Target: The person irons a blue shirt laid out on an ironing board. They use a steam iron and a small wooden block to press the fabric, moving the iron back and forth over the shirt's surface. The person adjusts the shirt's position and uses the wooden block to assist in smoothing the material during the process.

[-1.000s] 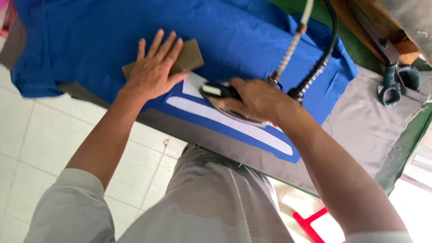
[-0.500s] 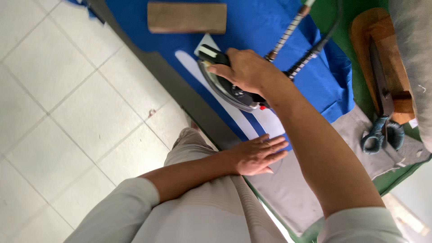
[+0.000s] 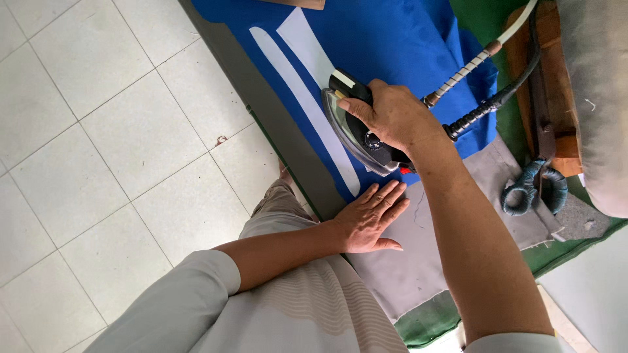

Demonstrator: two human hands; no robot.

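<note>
Shifted slightly, iron (image 3: 356, 134) points upper-left along white stripe (image 3: 307, 108), right hand (image 3: 392, 114) gripping.

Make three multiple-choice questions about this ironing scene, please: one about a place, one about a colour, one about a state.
1. Where does the left hand rest?
A. on the grey cloth
B. on the iron
C. on the floor tiles

2. What colour is the garment under the iron?
A. red
B. blue
C. yellow

3. How is the right hand?
A. open in the air
B. flat on the table
C. closed round the iron's handle

Answers: 1 A, the palm lies flat on the grey cloth near the table edge. 2 B, the fabric is bright blue with white strips. 3 C, the fingers wrap the handle.
</note>
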